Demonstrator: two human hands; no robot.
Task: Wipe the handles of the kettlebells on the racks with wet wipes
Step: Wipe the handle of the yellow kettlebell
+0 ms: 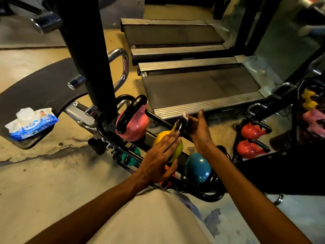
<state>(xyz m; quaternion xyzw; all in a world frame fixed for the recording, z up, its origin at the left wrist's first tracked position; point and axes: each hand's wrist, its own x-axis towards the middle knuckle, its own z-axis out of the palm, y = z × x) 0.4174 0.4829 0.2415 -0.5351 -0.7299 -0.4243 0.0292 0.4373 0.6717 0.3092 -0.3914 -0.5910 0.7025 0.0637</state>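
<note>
A yellow kettlebell (162, 137) sits on the black rack (105, 138) in the middle of the view. My left hand (158, 161) lies flat on its body with straight fingers. My right hand (198, 131) grips its black handle (180, 126) through a white wet wipe (185, 115), only a corner of which shows. A pink kettlebell (135, 125) stands to the left on the same rack, a blue one (197, 167) to the lower right, and a teal one (131, 154) on the lower tier.
An open pack of wet wipes (32, 125) lies on a black bench pad (40, 90) at left. A black upright post (91, 55) rises behind the rack. Treadmills (198, 85) stand beyond. A second rack with red kettlebells (251, 140) is at right.
</note>
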